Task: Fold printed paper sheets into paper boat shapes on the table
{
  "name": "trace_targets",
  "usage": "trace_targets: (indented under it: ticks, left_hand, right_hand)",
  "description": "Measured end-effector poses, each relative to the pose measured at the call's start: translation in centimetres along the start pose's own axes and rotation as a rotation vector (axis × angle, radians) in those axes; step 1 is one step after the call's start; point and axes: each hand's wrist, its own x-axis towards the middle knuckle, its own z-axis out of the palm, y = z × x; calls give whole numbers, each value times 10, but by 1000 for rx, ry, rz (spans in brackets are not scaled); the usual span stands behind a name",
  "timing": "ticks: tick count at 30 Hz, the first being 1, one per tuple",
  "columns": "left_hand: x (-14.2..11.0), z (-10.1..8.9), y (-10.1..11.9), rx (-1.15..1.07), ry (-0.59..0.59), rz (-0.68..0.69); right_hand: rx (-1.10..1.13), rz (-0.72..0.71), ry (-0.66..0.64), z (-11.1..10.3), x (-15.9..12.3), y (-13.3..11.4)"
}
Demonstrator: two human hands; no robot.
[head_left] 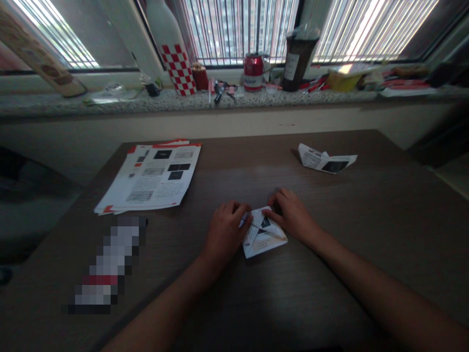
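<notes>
A small printed sheet of paper (266, 237), folded into a compact four-sided shape, lies on the brown table (330, 274) in front of me. My left hand (229, 230) closes on its left edge, thumb and fingers pinching the paper. At the upper right corner my right hand (289, 212) has its thumb on top of the paper and its fingers curled at the far edge. Parts of the paper's left and far edges are hidden beneath my fingers.
Printed sheets (157, 181) lie stacked at the table's back left. A folded paper boat-like piece (326, 161) stands at the back right. Nearer left is a pixelated oblong object (110, 264). The windowsill (128, 103) holds a checked bottle (178, 63), a red can (253, 73) and a dark cup (297, 61).
</notes>
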Motion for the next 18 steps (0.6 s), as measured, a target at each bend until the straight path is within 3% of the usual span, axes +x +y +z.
trace_targets:
  ticks: [8, 18]
  left_hand:
    - [-24, -16, 3, 125, -103, 210]
    - [-40, -12, 2, 52, -166, 223]
  right_hand:
    - [5, -3, 3, 1, 0, 2]
    - [30, 13, 6, 1, 0, 1]
